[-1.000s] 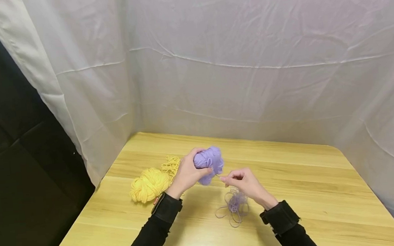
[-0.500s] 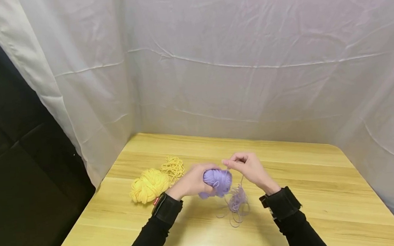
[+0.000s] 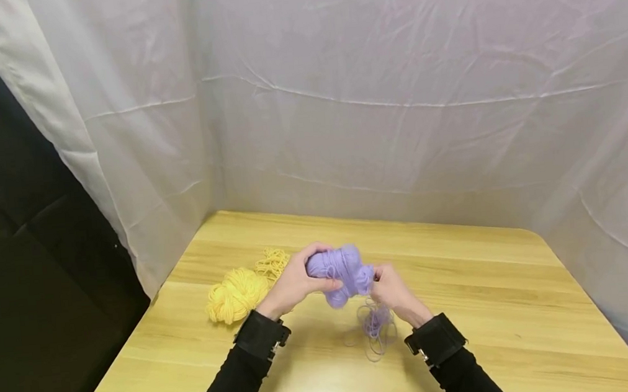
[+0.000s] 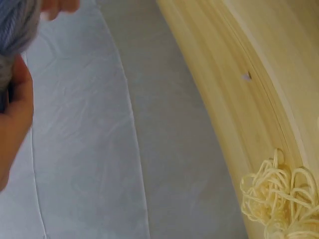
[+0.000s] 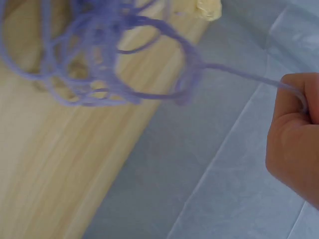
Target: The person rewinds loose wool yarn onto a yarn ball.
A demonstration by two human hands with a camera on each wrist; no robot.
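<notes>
My left hand (image 3: 293, 282) grips a purple yarn ball (image 3: 340, 271) and holds it above the wooden table (image 3: 497, 304); an edge of the ball (image 4: 15, 30) shows in the left wrist view. Just to the ball's right, my right hand (image 3: 390, 289) pinches a purple yarn strand (image 5: 249, 74). The strand runs to a loose purple yarn tangle (image 3: 376, 327) lying on the table under that hand, seen close as blurred loops (image 5: 94, 59) in the right wrist view.
A yellow yarn ball (image 3: 235, 295) lies left of my left hand, with loose yellow yarn loops (image 3: 272, 263) beside it, seen also (image 4: 279, 199) in the left wrist view. White cloth (image 3: 394, 89) hangs behind and beside the table. A dark panel (image 3: 16, 247) stands at left.
My left hand lowered the purple ball, then raised it again. My right hand went from beside the ball up over its top, then down to its right side with the strand.
</notes>
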